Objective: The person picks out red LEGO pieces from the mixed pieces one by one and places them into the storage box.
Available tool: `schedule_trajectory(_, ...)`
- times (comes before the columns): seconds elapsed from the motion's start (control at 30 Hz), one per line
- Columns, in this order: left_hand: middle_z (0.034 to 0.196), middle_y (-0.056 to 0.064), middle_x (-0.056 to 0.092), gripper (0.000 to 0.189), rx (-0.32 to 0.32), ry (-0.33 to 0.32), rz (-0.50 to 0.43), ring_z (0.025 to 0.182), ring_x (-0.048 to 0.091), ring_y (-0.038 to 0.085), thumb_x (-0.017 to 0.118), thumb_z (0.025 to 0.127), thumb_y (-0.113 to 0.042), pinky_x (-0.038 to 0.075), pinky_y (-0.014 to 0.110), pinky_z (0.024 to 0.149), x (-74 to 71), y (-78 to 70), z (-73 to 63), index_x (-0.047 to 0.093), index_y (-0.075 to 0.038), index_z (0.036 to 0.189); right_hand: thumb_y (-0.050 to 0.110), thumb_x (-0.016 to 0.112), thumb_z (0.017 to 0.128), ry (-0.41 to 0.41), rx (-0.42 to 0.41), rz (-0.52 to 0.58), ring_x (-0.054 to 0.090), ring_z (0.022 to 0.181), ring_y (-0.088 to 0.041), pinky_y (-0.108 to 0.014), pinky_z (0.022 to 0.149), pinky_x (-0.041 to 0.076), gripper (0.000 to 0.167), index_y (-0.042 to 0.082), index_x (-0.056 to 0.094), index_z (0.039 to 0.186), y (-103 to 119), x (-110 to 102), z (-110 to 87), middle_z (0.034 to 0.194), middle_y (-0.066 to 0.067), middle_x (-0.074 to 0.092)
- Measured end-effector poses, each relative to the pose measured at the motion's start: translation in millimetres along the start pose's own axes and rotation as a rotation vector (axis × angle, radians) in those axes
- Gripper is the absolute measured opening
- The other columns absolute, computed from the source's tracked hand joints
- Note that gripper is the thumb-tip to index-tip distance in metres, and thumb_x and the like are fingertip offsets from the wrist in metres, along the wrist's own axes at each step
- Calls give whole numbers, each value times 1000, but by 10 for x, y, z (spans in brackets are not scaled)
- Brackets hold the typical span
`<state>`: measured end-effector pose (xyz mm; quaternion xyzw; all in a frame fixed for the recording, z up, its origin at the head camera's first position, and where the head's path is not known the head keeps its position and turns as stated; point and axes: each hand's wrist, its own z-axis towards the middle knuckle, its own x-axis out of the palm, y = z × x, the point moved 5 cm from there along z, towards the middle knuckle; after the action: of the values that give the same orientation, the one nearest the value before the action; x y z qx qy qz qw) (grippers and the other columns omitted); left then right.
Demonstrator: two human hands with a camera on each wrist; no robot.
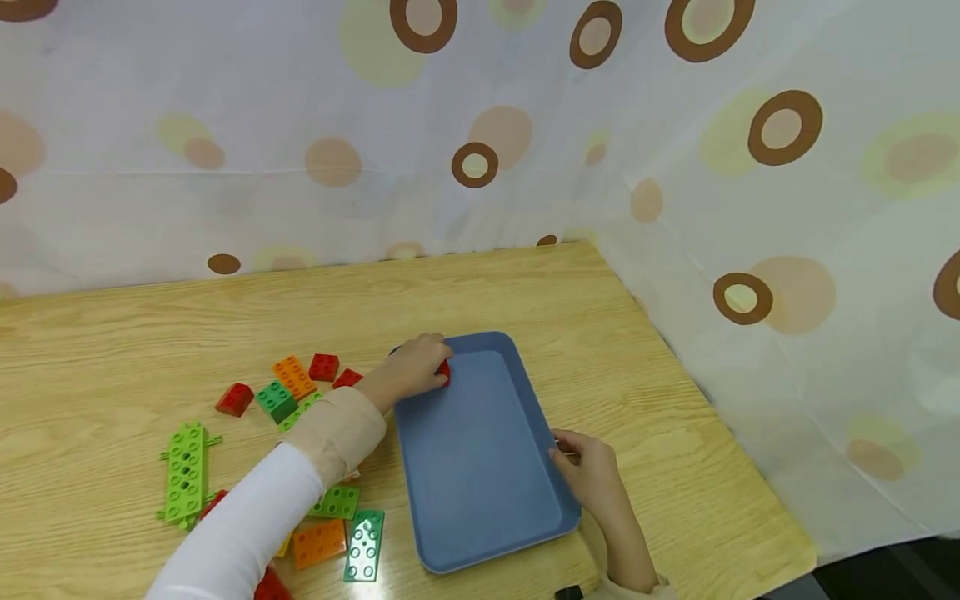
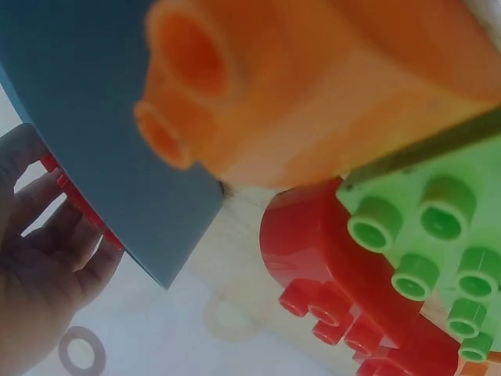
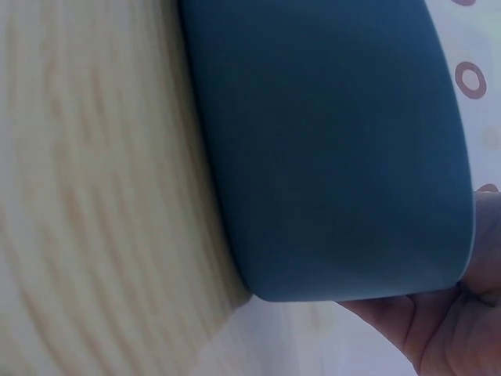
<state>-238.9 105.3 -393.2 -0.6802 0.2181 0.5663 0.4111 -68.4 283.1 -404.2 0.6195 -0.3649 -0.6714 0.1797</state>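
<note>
In the head view, my left hand [image 1: 411, 367] is over the far left corner of a blue tray [image 1: 483, 450]. Its fingers grip a red toy brick [image 1: 445, 372], mostly covered by the hand. The left wrist view has the brick's red studs [image 2: 78, 204] showing beyond the tray's wall, with the fingers curled about them. My right hand [image 1: 592, 473] holds the tray's right rim, thumb and fingers bent at the edge. Up close in the right wrist view, the tray's outer side [image 3: 337, 157] hides part of that hand [image 3: 462, 329].
Left of the tray lie several loose bricks: red [image 1: 235, 399], orange [image 1: 294, 377] and green [image 1: 277, 402]. A light green long base piece [image 1: 186, 475] sits farther left, and a dark green plate [image 1: 364, 546] near the front. A patterned cloth [image 1: 300, 100] hangs behind the wooden table [image 1: 637, 400].
</note>
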Motion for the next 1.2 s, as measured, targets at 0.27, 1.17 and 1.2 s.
schedule_trajectory(0.27,99,16,60,29,-2,-8,5,91,57,28,68,83,-13,51,38,76,-46,-8,-28,64,2,107,-5,62,82,3,-3,0,67,85,-29,-30,68,56,25,-9,65,107,-5,7,18,95,-22,68)
schedule_trajectory(1.17,109,19,61,34,-149,-253,-82,99,60,32,68,83,-15,53,43,81,-273,271,-1701,64,5,111,-1,59,86,42,0,-66,66,87,-34,-34,69,56,29,-11,60,113,-108,-178,158,98,-26,66)
schedule_trajectory(1.2,110,19,61,33,-156,-249,-90,99,61,32,68,83,-15,53,43,82,-235,278,-1712,64,4,110,-2,59,86,40,-2,-67,66,86,-34,-34,69,56,29,-11,60,113,-111,-180,164,98,-26,66)
